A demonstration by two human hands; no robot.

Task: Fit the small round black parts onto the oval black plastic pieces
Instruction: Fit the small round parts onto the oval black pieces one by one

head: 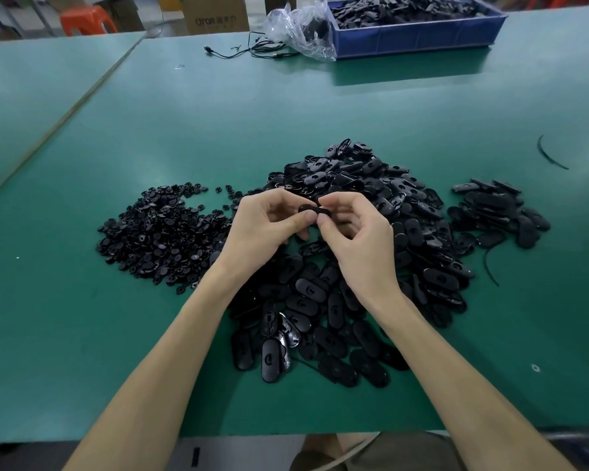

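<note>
Seen from the head camera, looking down past two bare forearms: both hands meet at mid-frame over a green worktop (184, 130). The left hand (266, 226) and the right hand (354, 232) each pinch one end of a single oval black plastic piece (315, 209) between thumb and curled fingers. The piece is lifted clear of the heaps, its long axis running left to right across the view and its thin edge turned towards the camera. Whether a round part sits on it cannot be told. Under and beyond the hands lies a large pile of oval pieces (371, 185), lying in all directions. A smaller heap of ovals (497, 212) sits just to its right. To the left, touching the big pile's edge, is a spread of small round black parts (160, 232). A thin black strip (551, 154) lies alone at the far right. At the far edge of the worktop stands a blue bin (415, 39) full of black parts, with a crumpled clear plastic bag (300, 28) against its left end and a black cable (252, 51) beside that. Behind the worktop are a cardboard box (215, 11) and an orange stool (85, 20).
</note>
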